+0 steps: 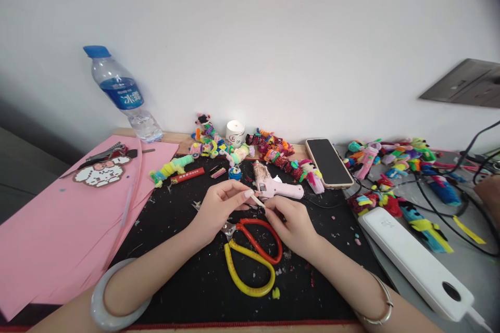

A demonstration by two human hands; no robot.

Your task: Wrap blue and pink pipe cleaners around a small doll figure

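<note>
My left hand [217, 207] and my right hand [292, 222] meet over the black mat [187, 281], and together they pinch a small white stick [258, 201] between the fingertips. Just below the hands lie scissors [252, 255] with one red and one yellow handle loop. A pink glue gun [275, 187] lies on the mat right behind the hands. A pale bangle circles my left forearm and a thin silver one my right wrist.
Pink paper sheets [58, 218] cover the left side, a water bottle [123, 96] stands behind them. Colourful fuzzy figures [269, 151] line the wall, more lie right [394, 158]. A phone [328, 162], a white power strip [416, 263] and black cables [449, 203] sit right.
</note>
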